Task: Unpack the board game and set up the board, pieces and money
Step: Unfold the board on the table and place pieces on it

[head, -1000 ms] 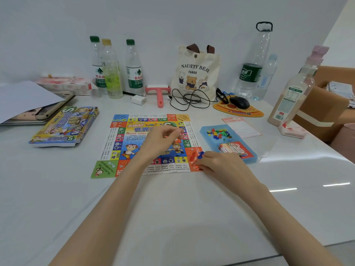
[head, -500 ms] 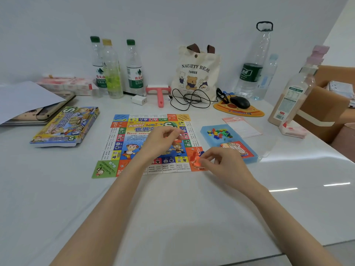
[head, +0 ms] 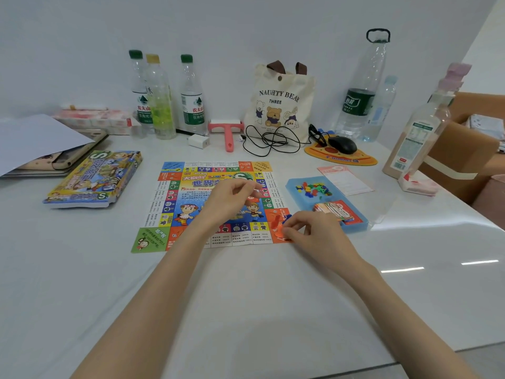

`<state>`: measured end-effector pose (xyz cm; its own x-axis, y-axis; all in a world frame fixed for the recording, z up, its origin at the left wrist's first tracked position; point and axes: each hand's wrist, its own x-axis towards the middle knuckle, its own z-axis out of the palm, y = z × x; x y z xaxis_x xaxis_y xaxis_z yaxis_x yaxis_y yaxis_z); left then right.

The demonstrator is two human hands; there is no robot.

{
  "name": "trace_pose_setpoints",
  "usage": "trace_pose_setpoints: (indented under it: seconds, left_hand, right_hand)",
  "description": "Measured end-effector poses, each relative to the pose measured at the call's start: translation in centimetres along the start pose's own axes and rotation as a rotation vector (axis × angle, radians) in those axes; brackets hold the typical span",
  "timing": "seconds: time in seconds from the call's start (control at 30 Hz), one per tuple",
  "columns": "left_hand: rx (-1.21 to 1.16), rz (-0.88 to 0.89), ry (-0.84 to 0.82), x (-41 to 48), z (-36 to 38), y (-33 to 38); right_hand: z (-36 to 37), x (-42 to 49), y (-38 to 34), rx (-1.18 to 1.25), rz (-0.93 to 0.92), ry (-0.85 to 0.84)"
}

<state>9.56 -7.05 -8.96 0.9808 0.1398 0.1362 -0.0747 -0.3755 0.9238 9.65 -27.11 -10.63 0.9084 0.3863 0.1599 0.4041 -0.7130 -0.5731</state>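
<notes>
Left hand [head: 232, 198] hovers curled over the board [head: 188, 187]; right hand [head: 308, 232] is curled at its orange corner beside two pawns [head: 276, 222]. Whether either grips anything cannot be told. On the table [head: 246, 283], board laid flat, box [head: 93, 179] aside at left. Judged outstanding — tray [head: 355, 227] holds what looks like the money [head: 334, 210] and loose pieces [head: 314, 188].

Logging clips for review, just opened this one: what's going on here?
A person is setting up a board game. The board lies unfolded on the table. The right hand works at small red and blue pieces on its near right corner. The left hand hovers curled over the middle; whether it holds anything is unclear. The blue tray beside the board holds coloured bits and a card stack. The game box lies to the left.
</notes>
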Motion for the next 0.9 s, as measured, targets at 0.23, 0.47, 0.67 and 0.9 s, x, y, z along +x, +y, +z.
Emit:
trace_pose_setpoints:
  seconds: [0.23, 0.47, 0.67, 0.9]
  left_hand:
    - [-0.016, 0.007, 0.004, 0.0, 0.1, 0.1]
    - [-0.015, 0.001, -0.006, 0.0, 0.2, 0.0]
    - [-0.002, 0.004, -0.013, -0.1, 0.6, 0.2]
    - [0.003, 0.062, -0.005, -0.3, 1.6, 0.7]
  right_hand:
    - [-0.1, -0.1, 0.2, -0.043, 0.005, -0.007]
    - [-0.6, -0.3, 0.0, -0.040, 0.039, 0.009]
    - [-2.8, -0.6, -0.5, 0.009, -0.023, 0.135]
    - [-4.9, 2.5, 0.9, -0.045, 0.062, 0.317]
